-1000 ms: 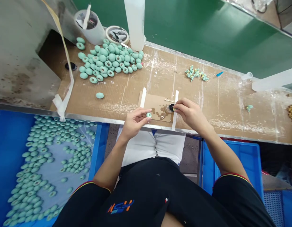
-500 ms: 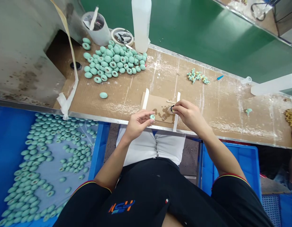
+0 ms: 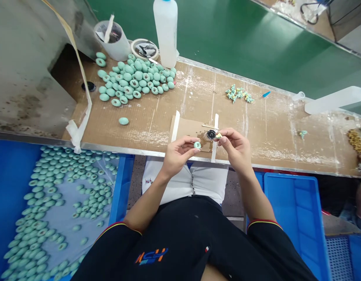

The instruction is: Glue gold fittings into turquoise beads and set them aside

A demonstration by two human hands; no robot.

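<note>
My left hand (image 3: pixel 178 153) pinches a small teal oval piece (image 3: pixel 197 144) at the near edge of the bench. My right hand (image 3: pixel 236 146) is closed on a tiny yellowish part (image 3: pixel 218 136), held just right of a small black glue cap (image 3: pixel 210 134). The cap sits on a glue-stained cardboard pad (image 3: pixel 189 130) taped down by two white strips. The two hands are close together, a few centimetres apart, over the pad's near edge.
A pile of teal oval pieces (image 3: pixel 133 78) lies at the back left, one stray (image 3: pixel 123 121) nearer. A white bottle (image 3: pixel 165 31), a tape roll (image 3: pixel 144 48) and a cup (image 3: pixel 111 37) stand behind. Small teal parts (image 3: pixel 238 93) lie at the back. Blue bins (image 3: pixel 51 210) (image 3: pixel 294 218) flank my lap.
My right hand has lifted off the glue cap and drawn back with the tiny part. My left hand has moved right with the teal piece, toward the right hand.
</note>
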